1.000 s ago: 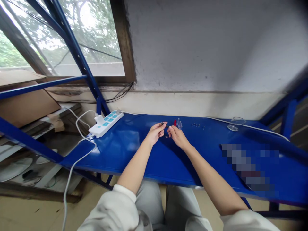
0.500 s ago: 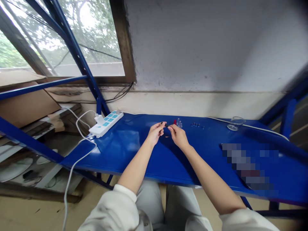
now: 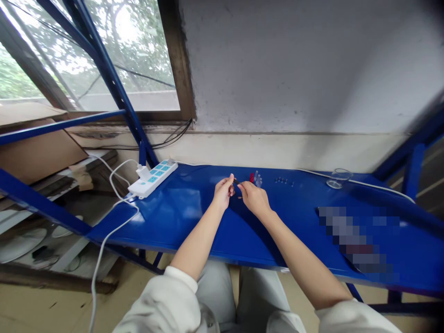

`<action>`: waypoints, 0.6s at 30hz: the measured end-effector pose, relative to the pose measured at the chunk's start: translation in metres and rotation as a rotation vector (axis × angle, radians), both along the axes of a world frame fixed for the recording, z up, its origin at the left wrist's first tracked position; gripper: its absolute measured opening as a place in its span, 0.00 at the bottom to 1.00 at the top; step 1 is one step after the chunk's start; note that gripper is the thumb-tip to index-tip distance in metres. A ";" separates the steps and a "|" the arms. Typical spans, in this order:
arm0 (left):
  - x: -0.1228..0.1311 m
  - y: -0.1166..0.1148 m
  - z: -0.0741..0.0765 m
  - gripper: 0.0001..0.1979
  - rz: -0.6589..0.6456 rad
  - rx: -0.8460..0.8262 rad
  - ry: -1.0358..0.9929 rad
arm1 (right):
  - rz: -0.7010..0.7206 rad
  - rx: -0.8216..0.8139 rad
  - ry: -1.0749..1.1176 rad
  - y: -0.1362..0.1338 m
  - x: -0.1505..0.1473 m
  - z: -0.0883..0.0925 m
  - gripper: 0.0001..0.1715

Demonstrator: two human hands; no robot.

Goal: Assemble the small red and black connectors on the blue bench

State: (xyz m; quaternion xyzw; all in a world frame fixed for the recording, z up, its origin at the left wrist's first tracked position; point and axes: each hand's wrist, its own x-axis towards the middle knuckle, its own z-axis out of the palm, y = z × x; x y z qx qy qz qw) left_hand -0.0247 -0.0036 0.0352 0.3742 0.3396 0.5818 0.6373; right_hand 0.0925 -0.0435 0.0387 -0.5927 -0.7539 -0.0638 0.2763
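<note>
Over the middle of the blue table (image 3: pixel 194 222), my two hands meet at a small dark stick-like piece (image 3: pixel 236 181). My left hand (image 3: pixel 224 191) is closed on its left end, thumb raised and pressed to the fingers. From the other side my right hand (image 3: pixel 254 194) pinches the piece between thumb and fingers. Its exact kind is too small to make out. Just behind my right hand are a small red piece (image 3: pixel 251 177) and several clear little tubes (image 3: pixel 257 178). A tiny pinkish bit (image 3: pixel 239 198) lies on the table between my hands.
A white power strip (image 3: pixel 152 179) with a plug and cable lies at the table's left. Several tiny parts (image 3: pixel 286 181) sit in a rough row right of the tubes. Farther right is a clear round container (image 3: pixel 338 179). A blurred-out flat object (image 3: pixel 354 240) lies front right.
Both hands have shifted slightly left. My left thumb now points up more, and more of the dark piece shows between the hands.
</note>
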 end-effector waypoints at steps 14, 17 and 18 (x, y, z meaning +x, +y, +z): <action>0.000 0.001 -0.002 0.23 0.132 -0.058 0.002 | -0.013 -0.009 -0.046 -0.001 -0.004 0.000 0.26; -0.003 0.003 -0.003 0.23 0.129 -0.020 0.008 | -0.011 0.012 -0.003 -0.003 -0.002 0.001 0.25; -0.004 0.004 -0.003 0.22 0.122 -0.004 0.017 | -0.009 0.024 0.019 -0.003 -0.001 0.001 0.24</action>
